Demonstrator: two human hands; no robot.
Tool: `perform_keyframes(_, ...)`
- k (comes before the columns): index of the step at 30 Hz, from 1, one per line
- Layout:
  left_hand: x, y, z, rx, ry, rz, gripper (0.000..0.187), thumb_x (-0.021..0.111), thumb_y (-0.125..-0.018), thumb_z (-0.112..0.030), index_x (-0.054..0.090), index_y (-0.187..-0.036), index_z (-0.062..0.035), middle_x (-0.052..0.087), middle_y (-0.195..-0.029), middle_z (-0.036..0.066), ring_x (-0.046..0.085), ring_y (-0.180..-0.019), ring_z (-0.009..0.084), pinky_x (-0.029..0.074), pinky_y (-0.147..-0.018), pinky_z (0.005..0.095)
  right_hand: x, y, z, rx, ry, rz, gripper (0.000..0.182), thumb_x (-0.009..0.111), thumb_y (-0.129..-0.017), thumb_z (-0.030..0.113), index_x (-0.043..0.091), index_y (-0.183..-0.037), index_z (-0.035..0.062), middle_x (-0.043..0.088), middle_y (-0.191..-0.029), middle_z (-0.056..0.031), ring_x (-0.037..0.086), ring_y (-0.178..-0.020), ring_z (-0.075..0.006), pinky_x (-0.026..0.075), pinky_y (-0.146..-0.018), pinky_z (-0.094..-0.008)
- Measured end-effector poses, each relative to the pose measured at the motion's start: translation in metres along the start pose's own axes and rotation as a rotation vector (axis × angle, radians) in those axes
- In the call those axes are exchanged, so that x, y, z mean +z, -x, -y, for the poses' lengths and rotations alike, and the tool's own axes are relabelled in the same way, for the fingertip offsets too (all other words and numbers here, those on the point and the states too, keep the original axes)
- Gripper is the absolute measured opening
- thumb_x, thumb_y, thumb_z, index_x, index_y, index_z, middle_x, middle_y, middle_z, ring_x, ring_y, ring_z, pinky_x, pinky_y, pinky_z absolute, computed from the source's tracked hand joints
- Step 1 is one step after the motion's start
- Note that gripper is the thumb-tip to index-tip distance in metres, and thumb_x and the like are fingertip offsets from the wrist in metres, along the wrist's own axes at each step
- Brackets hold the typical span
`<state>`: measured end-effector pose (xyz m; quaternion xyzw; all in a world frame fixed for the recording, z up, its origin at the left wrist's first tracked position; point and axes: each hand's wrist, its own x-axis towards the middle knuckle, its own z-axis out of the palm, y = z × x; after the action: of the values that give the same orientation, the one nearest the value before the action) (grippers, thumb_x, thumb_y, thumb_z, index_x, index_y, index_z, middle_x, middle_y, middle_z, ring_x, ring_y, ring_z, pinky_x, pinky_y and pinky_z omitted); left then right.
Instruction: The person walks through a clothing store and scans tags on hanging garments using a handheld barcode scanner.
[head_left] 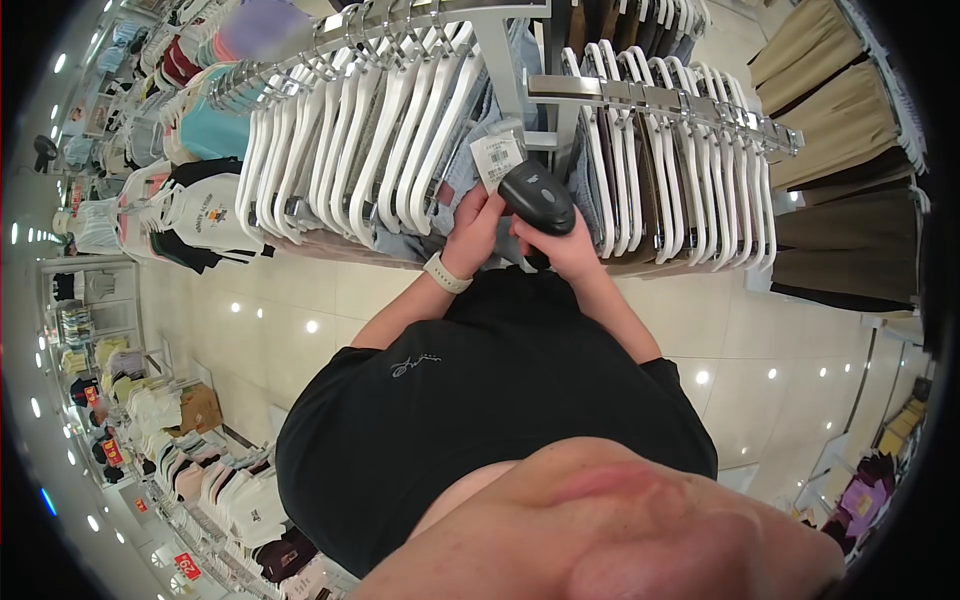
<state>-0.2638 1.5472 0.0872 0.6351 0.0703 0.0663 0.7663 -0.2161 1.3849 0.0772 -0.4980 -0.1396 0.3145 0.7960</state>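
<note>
A black handheld barcode scanner (538, 197) is gripped in my right hand (568, 248), its head turned toward a white price tag (497, 155) with a printed barcode. My left hand (475, 232), below a pale wristband (447, 273), has its fingers closed at the lower end of the tag. Beside the left hand hang blue denim garments (478, 140) at the end of a row of white hangers (390, 150). The scanner's handle is mostly hidden in my right hand.
To the right, another metal rail (665, 97) carries white hangers with darker garments. Brown and khaki trousers (835, 120) hang at far right. On the left are a white printed T-shirt (208, 212) and a turquoise top (213, 128). Glossy tiled floor (300, 315) lies beneath.
</note>
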Motion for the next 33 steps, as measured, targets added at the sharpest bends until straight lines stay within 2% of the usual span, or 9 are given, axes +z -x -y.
perform_keyframes(7, 0.005, 0.006, -0.012, -0.061, 0.001, -0.021, 0.024, 0.047, -0.110, -0.024, 0.059, -0.110, -0.0036, 0.056, -0.076, 0.001, 0.057, -0.064, 0.0105, 0.047, -0.060, 0.0250, 0.006, -0.011, -0.015, -0.028, -0.073, 0.027, 0.015, 0.071, -0.089, 0.003, 0.065, -0.103, 0.0014, 0.066, -0.086, -0.0071, 0.061, -0.066, -0.0137, 0.049, -0.061, -0.0286)
perform_keyframes(12, 0.003, 0.010, -0.011, -0.075, -0.059, -0.073, 0.023, 0.047, -0.110, -0.023, 0.058, -0.111, -0.0033, 0.057, -0.078, 0.002, 0.058, -0.063, 0.0115, 0.048, -0.061, 0.0260, 0.012, -0.010, -0.021, -0.059, -0.123, 0.011, 0.015, 0.071, -0.089, 0.004, 0.065, -0.102, 0.0013, 0.065, -0.085, -0.0073, 0.061, -0.066, -0.0142, 0.048, -0.061, -0.0287)
perform_keyframes(17, -0.007, 0.015, 0.009, 0.009, -0.159, -0.107, 0.024, 0.049, -0.109, -0.020, 0.059, -0.122, -0.0027, 0.063, -0.092, 0.003, 0.060, -0.076, 0.0095, 0.051, -0.072, 0.0257, 0.013, -0.004, -0.026, -0.079, -0.080, 0.034, 0.014, 0.070, -0.090, 0.005, 0.065, -0.103, 0.0012, 0.064, -0.086, -0.0074, 0.061, -0.069, -0.0145, 0.049, -0.065, -0.0297)
perform_keyframes(21, -0.021, 0.028, 0.020, -0.073, -0.131, 0.044, 0.030, 0.052, -0.107, -0.018, 0.055, -0.133, -0.0025, 0.065, -0.102, 0.003, 0.061, -0.092, 0.0097, 0.050, -0.087, 0.0269, 0.021, 0.018, -0.036, -0.140, -0.058, 0.002, 0.015, 0.072, -0.090, 0.003, 0.063, -0.102, 0.0009, 0.065, -0.082, -0.0041, 0.061, -0.069, -0.0124, 0.047, -0.061, -0.0282)
perform_keyframes(25, -0.036, 0.057, 0.021, -0.295, 0.194, 0.344, 0.039, 0.036, -0.112, -0.031, 0.055, -0.132, -0.0037, 0.065, -0.102, 0.003, 0.061, -0.097, 0.0113, 0.048, -0.089, 0.0257, 0.036, 0.043, -0.051, -0.261, -0.097, 0.163, 0.016, 0.068, -0.093, 0.003, 0.061, -0.107, -0.0003, 0.062, -0.083, -0.0055, 0.058, -0.070, -0.0132, 0.047, -0.062, -0.0291)
perform_keyframes(26, -0.040, 0.066, 0.028, -0.295, 0.139, 0.373, 0.046, 0.027, -0.113, -0.037, 0.058, -0.124, -0.0051, 0.066, -0.098, 0.002, 0.061, -0.091, 0.0127, 0.049, -0.085, 0.0276, 0.039, 0.046, -0.059, -0.310, -0.047, 0.210, 0.010, 0.065, -0.095, 0.004, 0.061, -0.103, -0.0004, 0.060, -0.084, -0.0060, 0.058, -0.072, -0.0142, 0.046, -0.059, -0.0269)
perform_keyframes(29, -0.085, 0.085, 0.051, -0.144, -0.092, 0.648, 0.041, 0.028, -0.113, -0.034, 0.058, -0.111, -0.0065, 0.064, -0.093, 0.002, 0.060, -0.086, 0.0127, 0.048, -0.081, 0.0294, 0.049, 0.065, -0.082, -0.035, 0.041, 0.208, 0.007, 0.063, -0.097, 0.006, 0.060, -0.099, 0.0004, 0.060, -0.085, -0.0066, 0.059, -0.074, -0.0146, 0.047, -0.056, -0.0257)
perform_keyframes(30, -0.095, 0.092, 0.040, -0.071, -0.018, 0.689, 0.033, 0.034, -0.111, -0.031, 0.054, -0.101, -0.0071, 0.060, -0.090, 0.003, 0.059, -0.083, 0.0141, 0.048, -0.080, 0.0302, 0.070, 0.062, -0.076, -0.123, 0.047, 0.284, 0.007, 0.063, -0.097, 0.007, 0.062, -0.099, 0.0010, 0.061, -0.086, -0.0062, 0.059, -0.075, -0.0140, 0.051, -0.057, -0.0267)
perform_keyframes(33, -0.131, 0.123, 0.032, -0.302, 0.320, 0.733, 0.030, 0.042, -0.108, -0.033, 0.052, -0.097, -0.0074, 0.058, -0.090, 0.002, 0.058, -0.081, 0.0161, 0.048, -0.080, 0.0310, 0.117, 0.071, -0.079, 0.059, 0.116, 0.184, 0.010, 0.064, -0.096, 0.004, 0.062, -0.105, 0.0008, 0.061, -0.089, -0.0072, 0.062, -0.079, -0.0171, 0.056, -0.066, -0.0321)
